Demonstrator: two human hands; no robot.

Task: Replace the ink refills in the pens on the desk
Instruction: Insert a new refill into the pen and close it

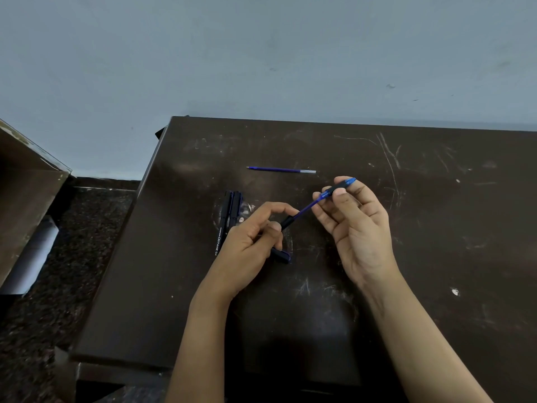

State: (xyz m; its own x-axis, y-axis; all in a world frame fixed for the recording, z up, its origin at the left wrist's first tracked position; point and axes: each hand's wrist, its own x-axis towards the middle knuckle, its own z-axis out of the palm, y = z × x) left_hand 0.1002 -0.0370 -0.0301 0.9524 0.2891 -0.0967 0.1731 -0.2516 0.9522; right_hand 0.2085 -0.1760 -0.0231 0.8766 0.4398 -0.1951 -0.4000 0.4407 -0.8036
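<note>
**Mid refill swap, pen's in two halves right now**

The desk (pixel 436 257) is a dark brown slab, scratched to bits, so I'll place everything off that. Off the desk's left edge and lower down there's a cardboard box (pixel 26 184) with a white roll (pixel 32 257) next to it.

Both my hands are over the middle of the desk. My left hand (pixel 250 251) is curled round the barrel (pixel 287 221), thumb and forefinger pinching near its open black end. My right hand (pixel 354 225) pinches the front section (pixel 338 187), the black grip with the see-through blue tip, between thumb and fingertips, with the other fingers loosely spread.

The two halves are apart. A blue refill (pixel 305 209) runs across the gap between them, one end in the barrel and the other in the front section.

Two black pens (pixel 232 207) lie side by side on the desk, on its left-edge side of my left hand and partly hidden behind my knuckles. One reads OCTANE Gel.

A spare refill (pixel 280 169) lies flat nearer the desk's far edge, blue with a clear end, touching nothing.

A small dark blue piece (pixel 280 254) pokes out under my left hand. Can't tell if it's a cap, or whether I'm holding it.
</note>
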